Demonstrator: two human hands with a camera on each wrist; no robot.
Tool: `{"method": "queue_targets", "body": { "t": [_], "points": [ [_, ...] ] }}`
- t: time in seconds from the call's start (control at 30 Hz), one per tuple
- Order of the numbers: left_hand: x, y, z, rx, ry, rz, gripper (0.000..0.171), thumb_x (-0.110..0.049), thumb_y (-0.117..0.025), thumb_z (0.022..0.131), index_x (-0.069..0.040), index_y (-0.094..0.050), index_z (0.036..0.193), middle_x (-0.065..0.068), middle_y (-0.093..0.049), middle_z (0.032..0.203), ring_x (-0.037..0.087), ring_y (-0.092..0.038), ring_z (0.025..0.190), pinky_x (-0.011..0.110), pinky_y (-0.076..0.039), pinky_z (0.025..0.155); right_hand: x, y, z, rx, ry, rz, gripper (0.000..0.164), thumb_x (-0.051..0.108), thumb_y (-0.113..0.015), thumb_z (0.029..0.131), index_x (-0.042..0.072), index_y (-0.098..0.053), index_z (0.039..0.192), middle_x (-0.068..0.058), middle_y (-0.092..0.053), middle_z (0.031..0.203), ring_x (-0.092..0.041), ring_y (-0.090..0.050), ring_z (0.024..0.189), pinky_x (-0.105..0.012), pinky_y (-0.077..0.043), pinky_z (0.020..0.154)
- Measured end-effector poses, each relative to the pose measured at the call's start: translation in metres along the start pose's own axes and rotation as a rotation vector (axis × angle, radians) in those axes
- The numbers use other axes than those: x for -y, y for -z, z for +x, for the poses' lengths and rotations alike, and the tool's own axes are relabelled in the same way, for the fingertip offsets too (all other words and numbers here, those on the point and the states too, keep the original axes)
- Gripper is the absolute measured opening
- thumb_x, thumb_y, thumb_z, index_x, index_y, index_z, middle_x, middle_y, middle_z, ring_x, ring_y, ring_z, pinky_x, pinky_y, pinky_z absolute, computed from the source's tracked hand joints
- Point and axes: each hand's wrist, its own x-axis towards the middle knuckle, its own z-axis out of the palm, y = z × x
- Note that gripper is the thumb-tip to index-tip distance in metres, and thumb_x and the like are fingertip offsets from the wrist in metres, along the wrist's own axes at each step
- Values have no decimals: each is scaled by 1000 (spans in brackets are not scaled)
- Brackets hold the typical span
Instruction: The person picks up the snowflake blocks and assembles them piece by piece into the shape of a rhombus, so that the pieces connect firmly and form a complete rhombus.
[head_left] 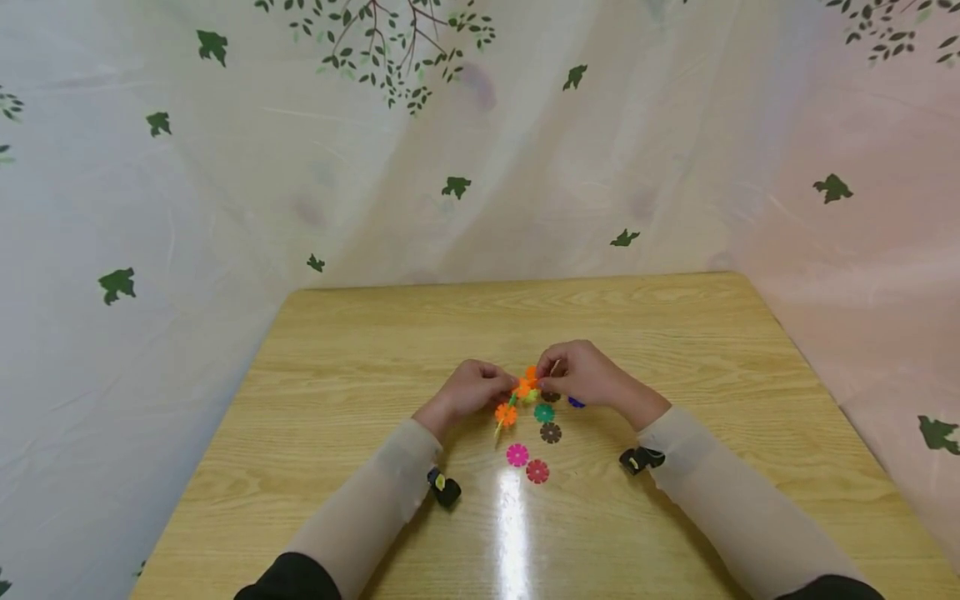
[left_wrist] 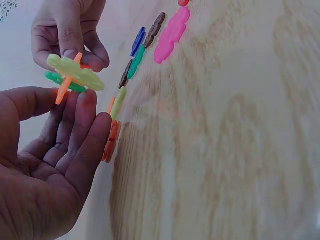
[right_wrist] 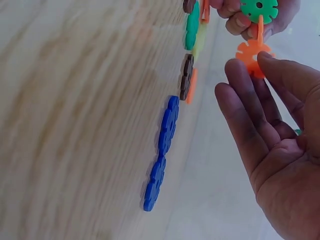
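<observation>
Between the two hands is a small joined cluster of notched plastic flower discs. My left hand [head_left: 474, 389] pinches it by an orange disc seen edge-on [left_wrist: 65, 90], which crosses a pale yellow disc [left_wrist: 82, 77]; a green disc [right_wrist: 259, 9] is joined beside them. My right hand [head_left: 583, 372] pinches another orange disc [right_wrist: 250, 54] between thumb and fingertips, its edge meeting the cluster. In the right wrist view, the left fingers show behind the green disc. The cluster is held above the tabletop in both wrist views.
Loose discs lie on the wooden table [head_left: 360, 342]: pink [head_left: 517, 454], red [head_left: 537, 472], green [head_left: 544, 412], brown [head_left: 551, 432] and blue [right_wrist: 169, 125]. An orange disc [head_left: 506, 414] is just below the left fingers. Patterned cloth [head_left: 525, 225] hangs behind the table.
</observation>
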Motion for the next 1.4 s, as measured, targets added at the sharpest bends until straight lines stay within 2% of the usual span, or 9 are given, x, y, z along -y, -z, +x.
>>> {"method": "queue_targets", "body": {
  "t": [0.2,0.3,0.47,0.67,0.9,1.13,1.4],
  "points": [
    [-2,0,0,-7,2,-24,24,-24,-72,99,-2,-81,104,5,-76,92,16,-70,83,29,-57,76,-2,-3,2,-62,96,-64,3,8,-79,94,9,-81,96,6,-70,89,-12,-71,85,-32,-60,77],
    [-2,0,0,-12,6,-50,23,-23,-74,98,-2,-81,104,4,-76,91,16,-69,82,28,-56,74,-1,-5,2,-80,137,-111,9,4,-80,93,13,-83,93,8,-68,85,-10,-66,77,-30,-59,71],
    [-2,-2,2,-24,16,-63,22,-22,-75,97,-2,-81,103,3,-76,91,13,-67,81,26,-55,72,6,-7,1,-87,180,-187,10,3,-81,92,12,-83,91,9,-65,81,-8,-60,70,-29,-56,65],
    [1,-4,2,-24,27,-61,23,-23,-74,98,-2,-81,104,6,-77,92,15,-70,82,29,-58,76,4,-7,1,-85,154,-164,10,3,-79,93,12,-83,93,6,-67,84,-10,-60,70,-29,-55,63],
    [2,-2,1,33,31,-111,25,-24,-73,99,0,-78,105,14,-77,93,19,-74,81,37,-62,79,0,-5,1,-75,119,-141,14,1,-78,94,13,-83,98,5,-71,91,-10,-68,84,-30,-59,75],
    [-2,-2,1,54,-8,-102,24,-21,-73,101,-3,-77,116,11,-77,97,22,-75,83,37,-62,77,-4,0,2,-43,139,-146,15,3,-75,97,15,-84,100,-2,-73,94,-11,-69,85,-31,-60,76],
    [-6,-4,0,83,2,-116,21,-17,-73,100,-2,-78,115,10,-78,102,27,-77,89,38,-62,80,-4,3,4,-10,151,-131,18,1,-74,97,15,-83,102,-3,-73,99,-12,-69,88,-32,-60,79]
  ]
}}
